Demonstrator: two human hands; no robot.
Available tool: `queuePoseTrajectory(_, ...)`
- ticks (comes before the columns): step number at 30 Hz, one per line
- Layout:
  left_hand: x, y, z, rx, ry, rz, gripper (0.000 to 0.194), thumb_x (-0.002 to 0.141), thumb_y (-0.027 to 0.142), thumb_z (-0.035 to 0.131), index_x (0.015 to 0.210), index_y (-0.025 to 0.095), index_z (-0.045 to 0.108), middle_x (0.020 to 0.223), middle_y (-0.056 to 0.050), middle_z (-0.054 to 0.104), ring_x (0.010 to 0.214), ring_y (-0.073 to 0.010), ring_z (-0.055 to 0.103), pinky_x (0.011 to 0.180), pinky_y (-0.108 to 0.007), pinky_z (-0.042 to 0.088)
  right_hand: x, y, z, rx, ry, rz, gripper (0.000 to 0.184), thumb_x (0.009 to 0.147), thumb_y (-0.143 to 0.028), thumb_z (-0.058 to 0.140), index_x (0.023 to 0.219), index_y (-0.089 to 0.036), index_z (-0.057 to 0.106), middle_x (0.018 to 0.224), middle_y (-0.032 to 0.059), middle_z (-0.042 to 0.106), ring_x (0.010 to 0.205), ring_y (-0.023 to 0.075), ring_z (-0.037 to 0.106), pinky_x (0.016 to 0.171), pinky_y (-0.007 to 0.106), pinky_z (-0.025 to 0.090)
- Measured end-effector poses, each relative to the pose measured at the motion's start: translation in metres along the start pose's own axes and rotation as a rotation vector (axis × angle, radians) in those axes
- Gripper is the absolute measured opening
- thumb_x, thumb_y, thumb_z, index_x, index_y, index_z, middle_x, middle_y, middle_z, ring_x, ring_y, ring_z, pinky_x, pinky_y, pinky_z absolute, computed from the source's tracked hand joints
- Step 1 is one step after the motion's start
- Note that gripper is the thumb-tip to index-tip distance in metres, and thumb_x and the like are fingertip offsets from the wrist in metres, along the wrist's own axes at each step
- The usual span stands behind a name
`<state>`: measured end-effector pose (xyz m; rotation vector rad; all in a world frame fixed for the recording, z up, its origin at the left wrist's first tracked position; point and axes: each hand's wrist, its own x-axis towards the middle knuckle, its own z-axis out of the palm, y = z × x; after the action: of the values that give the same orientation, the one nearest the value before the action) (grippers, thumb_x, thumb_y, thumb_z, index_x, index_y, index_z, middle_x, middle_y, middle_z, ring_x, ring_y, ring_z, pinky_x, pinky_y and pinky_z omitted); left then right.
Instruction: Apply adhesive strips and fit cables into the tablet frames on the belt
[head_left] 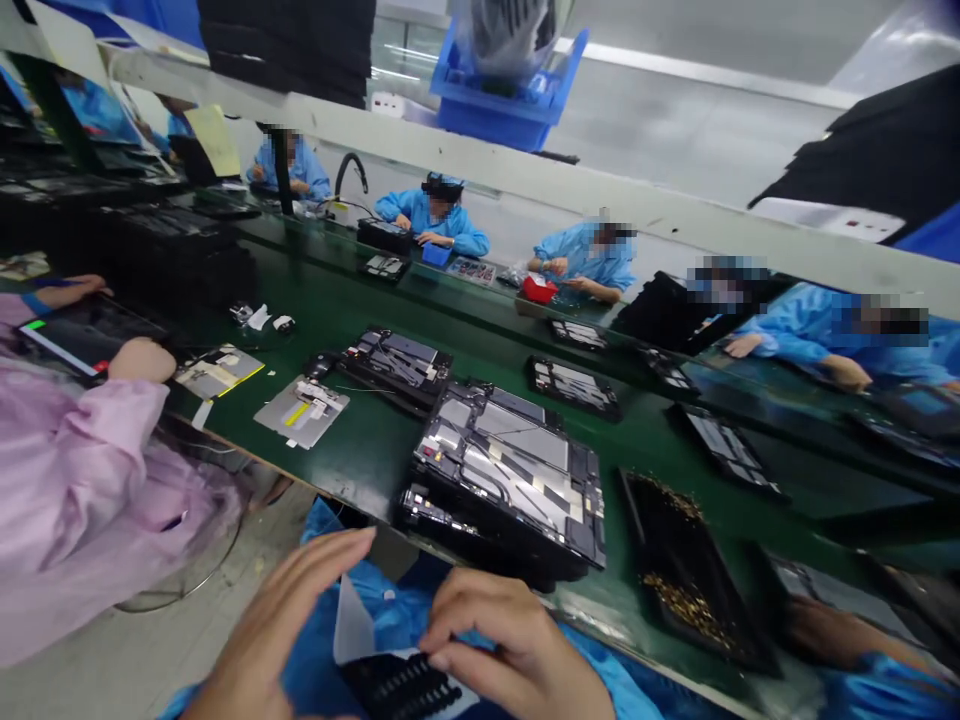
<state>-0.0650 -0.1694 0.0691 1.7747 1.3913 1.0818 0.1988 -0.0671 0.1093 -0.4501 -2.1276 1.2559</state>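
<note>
Below the bench edge, over my blue sleeves and lap, is a white backing sheet with rows of black die-cut pieces on its dark face. My right hand pinches its edge between thumb and fingers. My left hand is on the other side of the sheet, its fingers stretched out and apart from the thumb. Its lower part is cut off by the frame. Just beyond my hands, at the bench edge, rises a stack of opened tablet-like devices with silver battery cells showing.
A black tray of small brass-coloured parts lies on the green bench. Grey metal plates lie left of the stack. A co-worker in pink handles a screen at left; another's hand reaches in at right.
</note>
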Motion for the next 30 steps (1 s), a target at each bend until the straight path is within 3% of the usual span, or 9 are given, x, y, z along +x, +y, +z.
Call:
queuePoseTrajectory(2, 0.018, 0.007, 0.012, 0.007, -0.172, -0.090, 0.053, 0.075, 0.063, 0.077, 0.113, 0.026, 0.072, 0.110, -0.007, 0.075, 0.103, -0.0256, 0.068, 0.090, -0.032, 0.055, 0.010, 0.004, 0.006, -0.014, -0.038, 0.002, 0.013, 0.098, -0.024, 0.063, 0.102, -0.019, 0.074, 0.090, 0.0073, 0.074, 0.082, 0.0158, 0.070, 0.074, 0.025, 0.056)
queuePoseTrajectory(4, 0.034, 0.007, 0.024, -0.131, -0.291, -0.223, 0.040, 0.091, 0.060, 0.060, 0.091, 0.022, 0.073, 0.083, -0.003, 0.073, 0.078, -0.0183, 0.067, 0.072, -0.026, 0.053, 0.016, 0.010, 0.009, -0.090, 0.053, 0.036, 0.012, 0.099, -0.023, 0.062, 0.103, -0.021, 0.073, 0.090, 0.0063, 0.073, 0.082, 0.0161, 0.069, 0.073, 0.026, 0.056)
queuePoseTrajectory(7, 0.043, -0.005, 0.033, -0.338, -0.134, -0.421, 0.044, 0.093, 0.059, 0.056, 0.099, 0.019, 0.072, 0.085, -0.003, 0.073, 0.078, -0.0185, 0.065, 0.070, -0.026, 0.052, 0.020, 0.019, 0.013, -0.270, 0.314, 0.036, 0.015, 0.097, -0.018, 0.061, 0.109, -0.023, 0.069, 0.096, 0.0075, 0.071, 0.090, 0.0191, 0.069, 0.078, 0.031, 0.057)
queuePoseTrajectory(9, 0.042, -0.016, 0.034, -0.401, -0.059, -0.447, 0.042, 0.092, 0.058, 0.059, 0.104, 0.019, 0.071, 0.095, -0.004, 0.073, 0.089, -0.0210, 0.066, 0.079, -0.028, 0.052, 0.020, 0.024, 0.018, -0.366, 0.371, 0.003, 0.018, 0.095, -0.014, 0.063, 0.111, -0.023, 0.066, 0.099, 0.0086, 0.070, 0.093, 0.0206, 0.068, 0.079, 0.033, 0.058)
queuePoseTrajectory(14, 0.040, -0.024, 0.031, -0.389, -0.029, -0.404, 0.035, 0.093, 0.052, 0.060, 0.102, 0.021, 0.072, 0.097, -0.003, 0.070, 0.097, -0.0211, 0.064, 0.088, -0.028, 0.050, 0.023, 0.035, 0.036, -0.529, 0.219, -0.034, 0.020, 0.095, -0.013, 0.062, 0.113, -0.022, 0.067, 0.104, 0.0091, 0.072, 0.093, 0.0217, 0.069, 0.080, 0.037, 0.057)
queuePoseTrajectory(22, 0.040, -0.022, 0.030, -0.325, -0.093, -0.421, 0.033, 0.094, 0.049, 0.056, 0.097, 0.019, 0.068, 0.087, -0.003, 0.068, 0.083, -0.0182, 0.061, 0.074, -0.026, 0.050, 0.028, 0.042, 0.039, -0.560, 0.131, -0.011, 0.017, 0.100, -0.018, 0.057, 0.112, -0.021, 0.068, 0.101, 0.0092, 0.074, 0.091, 0.0216, 0.070, 0.080, 0.038, 0.057)
queuePoseTrajectory(27, 0.046, -0.029, 0.024, -0.200, -0.223, -0.334, 0.031, 0.094, 0.045, 0.056, 0.084, 0.018, 0.067, 0.077, 0.000, 0.064, 0.075, -0.0157, 0.059, 0.069, -0.024, 0.047, 0.026, 0.041, 0.032, -0.287, 0.037, 0.082, 0.034, 0.099, -0.019, 0.057, 0.132, -0.024, 0.064, 0.109, 0.0097, 0.072, 0.099, 0.0205, 0.070, 0.085, 0.035, 0.058)
queuePoseTrajectory(30, 0.053, -0.032, 0.018, -0.200, -0.345, -0.337, 0.029, 0.092, 0.045, 0.059, 0.085, 0.018, 0.068, 0.072, 0.002, 0.062, 0.070, -0.0150, 0.058, 0.063, -0.023, 0.045, 0.029, 0.044, 0.030, -0.097, 0.021, 0.186, 0.029, 0.096, -0.021, 0.061, 0.123, -0.025, 0.070, 0.100, 0.0071, 0.072, 0.090, 0.0183, 0.070, 0.080, 0.031, 0.058)
